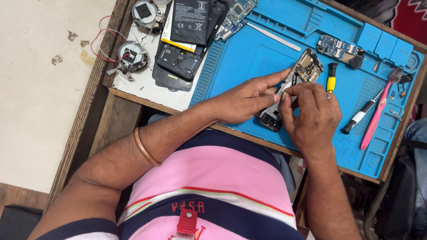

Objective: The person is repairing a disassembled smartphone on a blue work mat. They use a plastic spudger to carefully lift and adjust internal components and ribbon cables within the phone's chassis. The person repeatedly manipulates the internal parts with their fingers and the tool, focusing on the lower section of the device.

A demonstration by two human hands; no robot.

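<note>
Head view: opened phone (293, 84) on blue mat (249, 58), back already off, boards exposed. Left hand (247, 98) steadies it; right hand (309, 111) pinches a part at its edge. Reassembly not done, judging by loose board (340, 48).

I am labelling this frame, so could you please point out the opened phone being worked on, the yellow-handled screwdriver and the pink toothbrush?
opened phone (306, 66), head view, exposed upper end.
yellow-handled screwdriver (331, 80), head view, yellow grip.
pink toothbrush (377, 114), head view, mid handle.

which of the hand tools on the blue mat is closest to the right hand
The yellow-and-black handled screwdriver, lying just beyond the right hand; the black-and-white screwdriver and pink tool lie farther off on the blue mat.
</note>
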